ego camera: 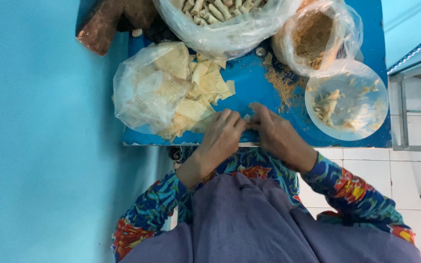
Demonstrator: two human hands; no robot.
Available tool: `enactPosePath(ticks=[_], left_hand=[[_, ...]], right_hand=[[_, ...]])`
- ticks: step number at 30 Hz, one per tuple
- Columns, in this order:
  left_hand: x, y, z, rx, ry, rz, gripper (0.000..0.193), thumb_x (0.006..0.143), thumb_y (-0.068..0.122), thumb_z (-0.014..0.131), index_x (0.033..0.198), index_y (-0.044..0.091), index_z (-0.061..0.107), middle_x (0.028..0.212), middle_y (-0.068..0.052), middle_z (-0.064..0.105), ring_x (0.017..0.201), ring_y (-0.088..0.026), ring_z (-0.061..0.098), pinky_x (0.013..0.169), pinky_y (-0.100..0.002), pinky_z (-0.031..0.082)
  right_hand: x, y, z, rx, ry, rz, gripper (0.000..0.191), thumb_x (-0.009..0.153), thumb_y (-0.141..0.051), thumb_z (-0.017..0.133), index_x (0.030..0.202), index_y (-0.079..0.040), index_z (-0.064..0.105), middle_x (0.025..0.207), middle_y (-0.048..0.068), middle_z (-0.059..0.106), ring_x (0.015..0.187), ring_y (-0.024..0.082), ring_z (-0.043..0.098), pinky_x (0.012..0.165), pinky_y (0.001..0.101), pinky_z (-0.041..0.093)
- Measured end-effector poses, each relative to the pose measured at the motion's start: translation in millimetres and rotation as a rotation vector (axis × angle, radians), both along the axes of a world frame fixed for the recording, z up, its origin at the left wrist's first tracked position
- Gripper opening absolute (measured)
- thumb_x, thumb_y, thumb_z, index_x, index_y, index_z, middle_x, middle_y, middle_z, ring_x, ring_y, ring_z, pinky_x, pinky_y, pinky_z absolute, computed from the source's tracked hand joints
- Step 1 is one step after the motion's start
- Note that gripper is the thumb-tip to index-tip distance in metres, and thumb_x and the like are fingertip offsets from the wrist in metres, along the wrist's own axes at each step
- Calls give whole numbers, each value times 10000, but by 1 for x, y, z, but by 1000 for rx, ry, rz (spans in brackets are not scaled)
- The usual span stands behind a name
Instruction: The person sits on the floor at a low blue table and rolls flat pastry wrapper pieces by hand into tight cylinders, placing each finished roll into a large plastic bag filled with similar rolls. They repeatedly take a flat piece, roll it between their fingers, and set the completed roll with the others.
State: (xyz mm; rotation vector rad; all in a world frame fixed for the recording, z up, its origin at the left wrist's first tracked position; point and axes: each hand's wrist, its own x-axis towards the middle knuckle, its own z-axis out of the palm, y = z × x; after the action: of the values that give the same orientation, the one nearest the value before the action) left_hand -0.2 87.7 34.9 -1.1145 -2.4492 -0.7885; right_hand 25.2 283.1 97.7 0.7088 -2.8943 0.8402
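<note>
My left hand (pixel 222 132) and my right hand (pixel 275 132) meet fingertip to fingertip at the near edge of a blue table (pixel 249 78). Between them they pinch a small pale pastry wrapper (pixel 246 118), mostly hidden by the fingers. Just left of my left hand lies a loose pile of pale square wrappers (pixel 205 85), spilling out of a clear plastic bag (pixel 144 95).
A big clear bag of rolled pastries (pixel 225 17) sits at the table's far edge. To the right are a bag of brown crumbs (pixel 314 34), spilled crumbs (pixel 281 83), and a clear round bowl (pixel 364 114) with filling scraps. A brown block (pixel 105 27) lies far left. White floor tiles (pixel 415 126) show right.
</note>
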Motion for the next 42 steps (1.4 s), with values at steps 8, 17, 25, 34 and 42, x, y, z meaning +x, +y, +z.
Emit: enactPosePath(ticks=[8, 17, 25, 34, 42], left_hand=[[-12, 2, 1, 30, -228, 12, 111, 891, 40, 660, 966, 57, 739, 936, -111, 640, 949, -308, 610, 826, -442, 529], [20, 1, 5, -220, 161, 121, 247, 853, 101, 677, 1080, 6, 702, 982, -82, 631, 978, -238, 615, 827, -354, 551], [23, 13, 13, -519, 258, 273, 408, 955, 237, 614, 1245, -40, 687, 1328, -150, 597, 1267, -276, 523, 1113, -434, 412], [9, -1, 17, -23, -120, 313, 770, 932, 343, 704, 1525, -59, 421, 1537, -217, 447, 1396, -387, 425, 1143, -521, 344], [32, -47, 14, 36, -6, 493, 553, 973, 223, 711, 1464, 32, 543, 1429, -112, 573, 1321, -321, 479, 1108, -553, 355]], right_hand=[[-17, 2, 11, -97, -247, -64, 592, 893, 23, 659, 1419, -50, 398, 908, 134, 720, 845, 337, 730, 703, 443, 559], [19, 0, -11, 253, 371, 68, 522, 834, 36, 585, 1347, 102, 508, 1236, 232, 696, 1138, 357, 692, 930, 409, 577], [21, -10, -19, 579, 387, -2, 616, 886, -35, 583, 1459, 129, 428, 1497, 265, 527, 1426, 388, 492, 1172, 478, 411], [-3, 3, 15, 224, 181, -14, 844, 771, 95, 588, 1574, 23, 337, 1463, 238, 578, 1295, 414, 564, 1076, 501, 452], [2, -9, 0, 252, 296, 50, 850, 802, 74, 636, 1594, -39, 350, 1240, 188, 704, 1104, 330, 696, 919, 411, 563]])
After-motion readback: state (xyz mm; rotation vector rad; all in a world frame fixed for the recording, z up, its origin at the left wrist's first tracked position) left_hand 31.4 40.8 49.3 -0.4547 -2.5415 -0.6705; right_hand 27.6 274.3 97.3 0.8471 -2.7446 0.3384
